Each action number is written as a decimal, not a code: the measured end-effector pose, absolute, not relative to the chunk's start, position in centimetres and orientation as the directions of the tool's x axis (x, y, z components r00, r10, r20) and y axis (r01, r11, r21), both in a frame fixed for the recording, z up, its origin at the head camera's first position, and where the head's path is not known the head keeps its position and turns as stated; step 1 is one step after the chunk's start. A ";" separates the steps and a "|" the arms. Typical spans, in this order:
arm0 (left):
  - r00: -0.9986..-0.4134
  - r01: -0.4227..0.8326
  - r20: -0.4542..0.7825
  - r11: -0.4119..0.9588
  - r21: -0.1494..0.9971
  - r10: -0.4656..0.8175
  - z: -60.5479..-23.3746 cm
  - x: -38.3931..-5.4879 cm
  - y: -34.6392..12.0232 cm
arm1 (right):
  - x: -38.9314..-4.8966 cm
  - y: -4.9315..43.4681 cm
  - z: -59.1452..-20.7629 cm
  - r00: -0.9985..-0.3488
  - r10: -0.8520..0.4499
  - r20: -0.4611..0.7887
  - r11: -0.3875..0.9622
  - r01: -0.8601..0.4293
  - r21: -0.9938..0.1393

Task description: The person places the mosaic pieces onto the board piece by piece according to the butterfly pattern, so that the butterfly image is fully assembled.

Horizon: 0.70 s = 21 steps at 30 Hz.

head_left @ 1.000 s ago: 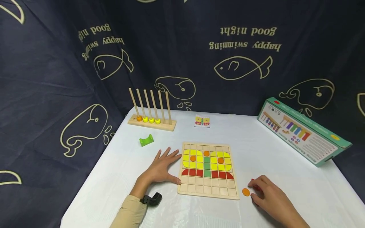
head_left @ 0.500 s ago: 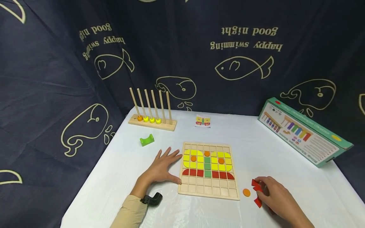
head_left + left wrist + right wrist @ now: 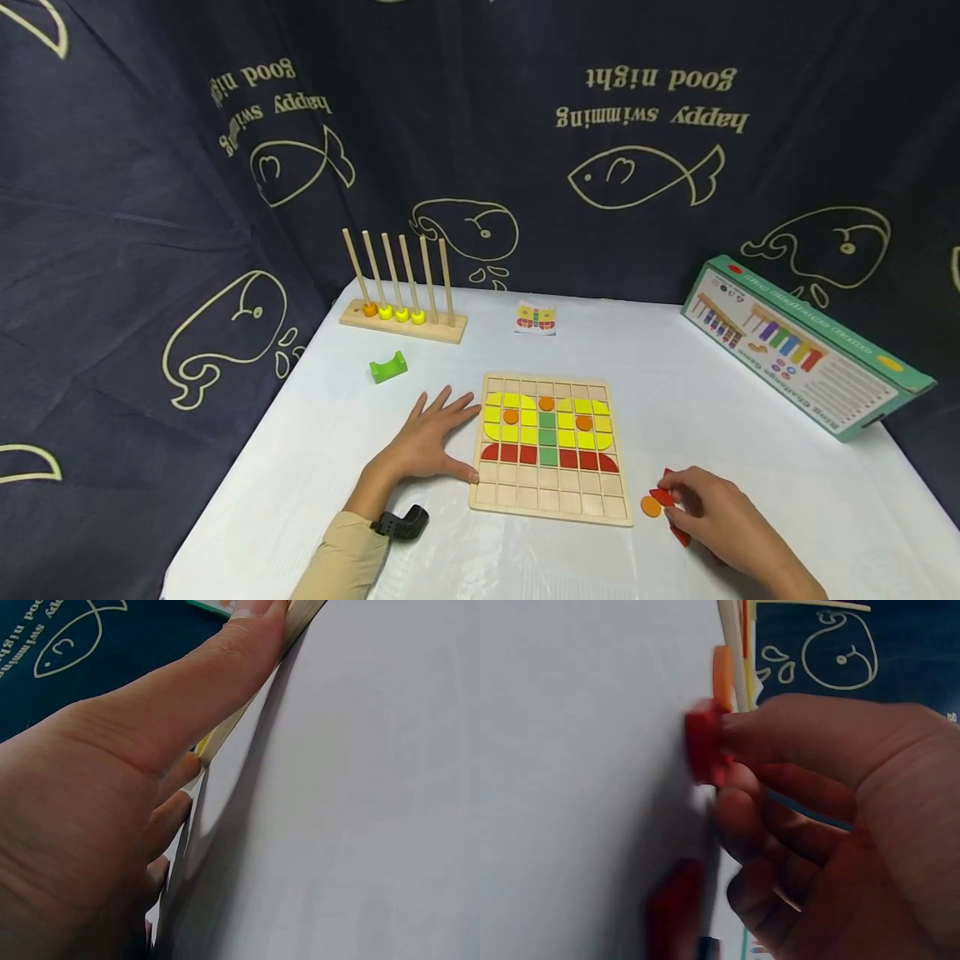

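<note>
My left hand [image 3: 426, 442] lies with spread fingers on the table, thumb and fingertips at the left edge of a wooden grid board [image 3: 528, 497]. On the board, yellow [image 3: 491, 414], red [image 3: 507, 453] and green [image 3: 548, 437] tiles and orange discs [image 3: 583, 423] form a butterfly pattern. To the board's right, my right hand [image 3: 712, 508] pinches a small red tile [image 3: 662, 497] between thumb and fingers. A loose orange disc [image 3: 651, 507] lies right beside that tile. More red tiles [image 3: 680, 536] show under the hand, partly hidden; one is a blurred red shape [image 3: 675, 911] in the right wrist view.
Behind the board lies a small butterfly pattern card [image 3: 536, 319]. A wooden peg stand [image 3: 405, 325] with orange and yellow beads stands at the back left, a green curved block [image 3: 387, 367] before it. A long green box [image 3: 802, 346] sits at the right.
My right hand's fingers have parted from over the red tiles and now pinch one close to the orange disc. The left hand stays in place at the board.
</note>
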<state>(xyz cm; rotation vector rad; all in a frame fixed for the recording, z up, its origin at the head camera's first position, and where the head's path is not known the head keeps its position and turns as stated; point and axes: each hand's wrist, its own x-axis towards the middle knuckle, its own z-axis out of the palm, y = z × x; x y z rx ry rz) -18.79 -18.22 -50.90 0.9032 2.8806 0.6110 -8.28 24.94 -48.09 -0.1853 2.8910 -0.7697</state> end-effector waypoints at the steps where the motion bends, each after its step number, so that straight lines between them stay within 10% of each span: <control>1: -0.827 0.536 0.058 0.751 0.387 0.560 -50.9 -18.8 -18.2 | -8.3 25.0 -48.0 -0.979 -0.173 -0.107 0.863 -0.098 -0.495; 21: -0.830 0.529 0.049 0.757 0.382 0.555 -51.0 -18.9 -18.3 | -9.8 24.8 -48.1 -0.982 -0.130 -0.137 0.897 -0.058 -0.439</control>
